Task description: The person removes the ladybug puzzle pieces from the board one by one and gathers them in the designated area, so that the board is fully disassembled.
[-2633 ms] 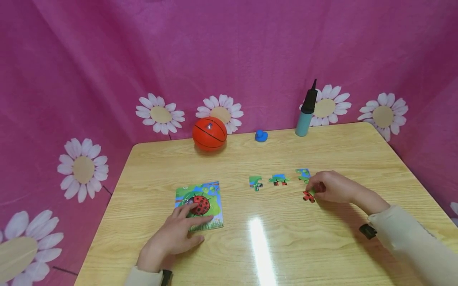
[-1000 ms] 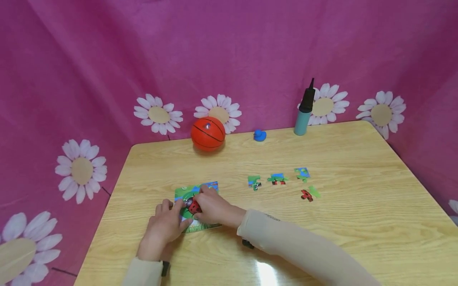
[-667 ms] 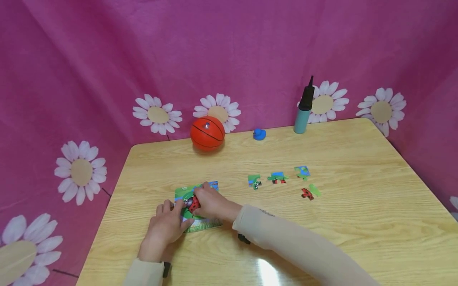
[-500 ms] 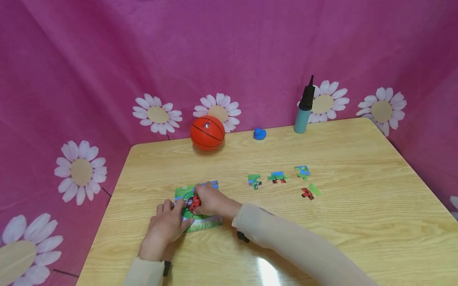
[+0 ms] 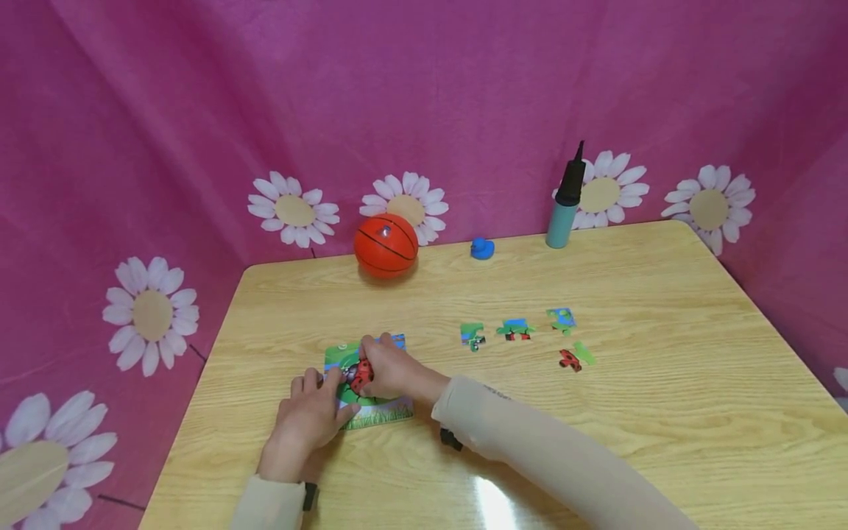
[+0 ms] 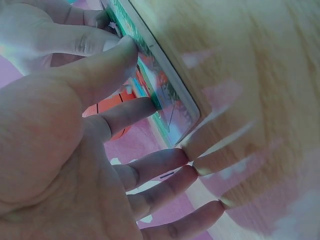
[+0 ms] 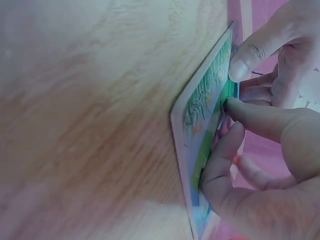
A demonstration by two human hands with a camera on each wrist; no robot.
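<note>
The ladybird puzzle board (image 5: 371,401) lies flat on the wooden table (image 5: 596,442), near the front left part, with both hands on it. The left hand (image 5: 308,419) rests at the board's left edge, its fingers nearly straight and spread; in the left wrist view the thumb and forefinger (image 6: 127,112) press on the board's face while the other fingertips touch the table just beside its corner. The right hand (image 5: 391,372) reaches across from the right and lies over the board's middle, its fingers curled down onto the red ladybird piece (image 5: 361,374), which sits between the two hands; whether it pinches the piece or only presses it cannot be told. Four loose puzzle pieces (image 5: 517,330) lie well apart to the right. At the far edge stand an orange ball (image 5: 386,245), a small blue duck (image 5: 482,249) and a teal pump (image 5: 564,202).
</note>
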